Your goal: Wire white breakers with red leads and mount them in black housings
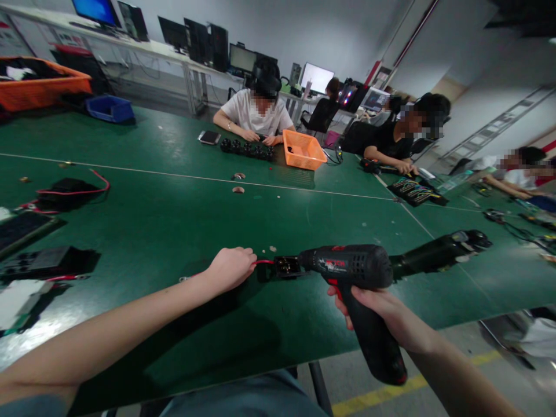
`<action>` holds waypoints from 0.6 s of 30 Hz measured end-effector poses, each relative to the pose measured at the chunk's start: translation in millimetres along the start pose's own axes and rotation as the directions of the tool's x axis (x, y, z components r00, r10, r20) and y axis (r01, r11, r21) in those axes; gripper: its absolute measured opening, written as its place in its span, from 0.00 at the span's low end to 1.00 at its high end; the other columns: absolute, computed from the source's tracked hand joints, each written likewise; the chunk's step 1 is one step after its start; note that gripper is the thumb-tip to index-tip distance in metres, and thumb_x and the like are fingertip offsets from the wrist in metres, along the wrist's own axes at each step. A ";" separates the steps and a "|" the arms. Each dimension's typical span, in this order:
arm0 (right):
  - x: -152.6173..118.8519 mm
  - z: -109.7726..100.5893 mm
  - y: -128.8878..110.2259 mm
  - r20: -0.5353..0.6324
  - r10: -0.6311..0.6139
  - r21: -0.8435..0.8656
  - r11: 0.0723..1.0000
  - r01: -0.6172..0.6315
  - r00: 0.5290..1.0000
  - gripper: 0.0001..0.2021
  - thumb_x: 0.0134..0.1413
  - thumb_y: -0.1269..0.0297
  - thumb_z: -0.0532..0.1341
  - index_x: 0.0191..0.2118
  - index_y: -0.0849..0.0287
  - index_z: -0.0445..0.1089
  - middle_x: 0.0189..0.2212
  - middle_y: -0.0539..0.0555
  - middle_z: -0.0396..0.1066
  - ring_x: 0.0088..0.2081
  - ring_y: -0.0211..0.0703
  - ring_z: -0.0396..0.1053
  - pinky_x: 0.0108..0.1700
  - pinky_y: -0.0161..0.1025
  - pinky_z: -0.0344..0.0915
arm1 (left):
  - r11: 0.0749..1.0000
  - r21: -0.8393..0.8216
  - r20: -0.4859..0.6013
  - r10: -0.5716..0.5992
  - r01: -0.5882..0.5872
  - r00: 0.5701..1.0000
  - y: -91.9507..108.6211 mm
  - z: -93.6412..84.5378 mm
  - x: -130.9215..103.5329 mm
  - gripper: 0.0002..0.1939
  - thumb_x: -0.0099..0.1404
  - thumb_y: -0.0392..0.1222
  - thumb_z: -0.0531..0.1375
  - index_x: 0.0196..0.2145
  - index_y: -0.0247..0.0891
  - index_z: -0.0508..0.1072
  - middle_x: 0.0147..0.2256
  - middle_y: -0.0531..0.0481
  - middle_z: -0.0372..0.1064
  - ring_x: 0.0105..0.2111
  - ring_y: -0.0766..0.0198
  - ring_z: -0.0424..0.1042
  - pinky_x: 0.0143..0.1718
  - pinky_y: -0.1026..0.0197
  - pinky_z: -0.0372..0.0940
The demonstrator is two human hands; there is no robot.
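In the head view, my right hand [373, 304] grips a black cordless drill [354, 263] by its handle, with a finger near the red trigger. The drill points left, and its nose is at the right side of a small black open housing [287, 266] with coppery parts inside; I cannot tell whether the tip touches it. A red wire [264, 262] runs from the housing's left side into the closed fingers of my left hand [232, 267]. The wire's other end shows partly below my left wrist.
Boxy black parts with red wires [65, 194] lie on the green table [174, 214] at left. A long dark tool [438, 255] lies right of the drill. Farther off are an orange basket [304, 152], a blue bin [110, 109] and co-workers [256, 113] seated across the table.
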State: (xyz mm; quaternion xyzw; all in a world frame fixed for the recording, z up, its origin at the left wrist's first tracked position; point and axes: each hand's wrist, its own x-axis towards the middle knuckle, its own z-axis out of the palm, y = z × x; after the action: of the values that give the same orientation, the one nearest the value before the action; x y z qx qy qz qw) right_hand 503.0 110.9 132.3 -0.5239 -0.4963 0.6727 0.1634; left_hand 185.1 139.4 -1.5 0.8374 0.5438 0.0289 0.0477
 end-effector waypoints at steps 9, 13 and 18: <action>26.6 -17.2 16.7 -0.232 -0.200 -0.063 0.980 0.190 0.952 0.29 0.48 0.39 0.66 0.44 0.62 0.72 0.30 0.54 0.70 0.29 0.42 0.68 0.33 0.42 0.66 | 1.000 -0.020 -0.038 0.019 -0.020 0.999 1.0 -3.7 -1.6 0.10 0.70 0.41 0.54 0.41 0.38 0.74 0.39 0.45 0.73 0.37 0.59 0.73 0.30 0.63 0.63; 57.2 -46.0 30.0 -0.354 -0.358 -0.408 0.890 0.201 0.864 0.26 0.51 0.43 0.65 0.45 0.61 0.70 0.32 0.55 0.72 0.33 0.47 0.70 0.36 0.43 0.65 | 1.000 0.016 -0.066 0.026 -0.025 0.997 5.5 -10.7 -3.8 0.11 0.69 0.42 0.55 0.46 0.37 0.72 0.41 0.45 0.72 0.40 0.58 0.73 0.38 0.59 0.65; 94.2 -82.7 45.7 -0.368 -0.491 -0.873 0.475 -0.111 0.789 0.17 0.56 0.52 0.61 0.42 0.62 0.69 0.34 0.61 0.74 0.36 0.53 0.72 0.35 0.41 0.59 | 0.996 0.080 -0.081 0.045 -0.039 0.996 8.7 -13.4 -6.1 0.11 0.70 0.44 0.55 0.44 0.37 0.72 0.41 0.44 0.72 0.42 0.57 0.72 0.45 0.54 0.63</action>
State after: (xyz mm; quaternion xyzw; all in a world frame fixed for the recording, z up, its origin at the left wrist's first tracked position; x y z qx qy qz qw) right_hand 551.0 200.8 46.3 -0.6474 -0.7467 0.1158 0.0997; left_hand 189.2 131.0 12.8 0.8479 0.5283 0.0433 -0.0085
